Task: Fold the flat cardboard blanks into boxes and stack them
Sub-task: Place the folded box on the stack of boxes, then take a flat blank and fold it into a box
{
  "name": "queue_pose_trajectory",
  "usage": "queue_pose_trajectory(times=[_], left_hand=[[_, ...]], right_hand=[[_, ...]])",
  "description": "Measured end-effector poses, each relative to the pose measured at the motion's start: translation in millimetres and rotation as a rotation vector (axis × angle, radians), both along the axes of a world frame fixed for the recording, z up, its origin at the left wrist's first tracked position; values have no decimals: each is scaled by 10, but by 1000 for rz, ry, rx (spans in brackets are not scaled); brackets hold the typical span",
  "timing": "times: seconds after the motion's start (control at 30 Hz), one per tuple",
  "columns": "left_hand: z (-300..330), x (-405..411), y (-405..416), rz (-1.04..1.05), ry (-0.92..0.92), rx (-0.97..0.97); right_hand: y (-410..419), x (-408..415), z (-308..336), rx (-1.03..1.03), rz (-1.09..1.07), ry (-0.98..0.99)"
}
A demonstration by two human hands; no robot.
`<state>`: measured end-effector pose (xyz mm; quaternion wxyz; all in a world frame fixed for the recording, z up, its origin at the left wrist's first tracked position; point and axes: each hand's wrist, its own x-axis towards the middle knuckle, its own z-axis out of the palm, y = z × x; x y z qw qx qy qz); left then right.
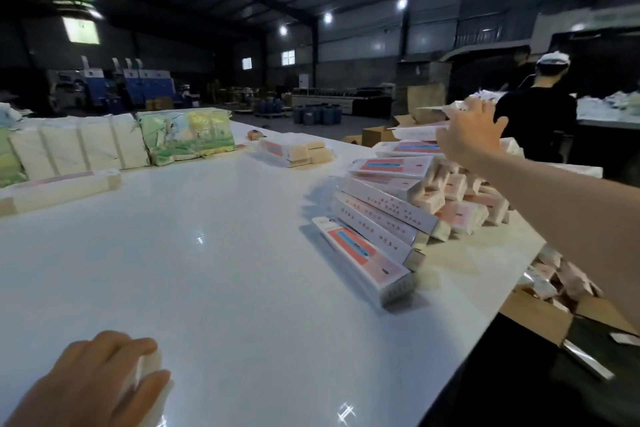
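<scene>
The box pile [408, 198] sits at about three o'clock on the white table [214, 253]: long, narrow folded boxes, white with a pink-and-blue panel on the top face, others showing rows of small pink marks, their short ends pale and open toward the near right. They lean on one another in tilted layers, and the nearest box [363, 258] lies alone at the pile's foot, slanting toward five o'clock. Over the far top of the pile, at two o'clock, the right hand [467, 139] reaches out on a straight, bare arm, fingers spread and nearly straight, the fingertips at a flat white blank [419, 132] that lies on the top; whether the thumb pinches it cannot be told. At seven o'clock the left hand [93, 381] rests low on the table, its fingers curled over a small white piece [149, 371] that it holds against the surface. Further out, at ten o'clock, wrapped bundles [114, 142] stand in a row along the table's far edge, with a smaller stack [294, 151] at twelve. Below the table edge at four o'clock an open carton [554, 291] holds more pink-and-white packs. A person [540, 114] in dark clothes and a white cap stands beyond the pile.
</scene>
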<state>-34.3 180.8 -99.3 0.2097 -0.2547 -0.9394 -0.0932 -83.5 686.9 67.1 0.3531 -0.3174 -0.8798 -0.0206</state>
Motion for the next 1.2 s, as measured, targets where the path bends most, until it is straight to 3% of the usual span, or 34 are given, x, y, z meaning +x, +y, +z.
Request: queue_pose_trajectory(times=[0.13, 0.2, 0.3, 0.37, 0.5, 0.77, 0.87, 1.0, 1.2], left_hand=[[227, 42, 86, 37, -15, 37], [274, 105, 106, 100, -160, 19], [152, 58, 69, 134, -136, 41], [95, 42, 66, 135, -93, 35], [38, 41, 14, 112, -80, 55], [41, 73, 18, 117, -174, 48], [133, 40, -84, 120, -294, 145], [523, -196, -591, 375, -390, 312], [911, -301, -1923, 1011, -264, -41]], right_hand=[[-973, -146, 214, 53, 417, 180], [-1636, -150, 139, 37, 689, 209], [-2563, -19, -331, -2, 1065, 87], [-3014, 52, -770, 31, 1177, -108], [-3369, 102, -1454, -36, 1197, -387], [-3339, 59, -1639, -91, 1241, -361], [-3319, 65, -1648, -135, 1249, -347], [-3286, 34, -1659, -156, 1275, -304], [-3288, 33, -1651, -162, 1263, -328]])
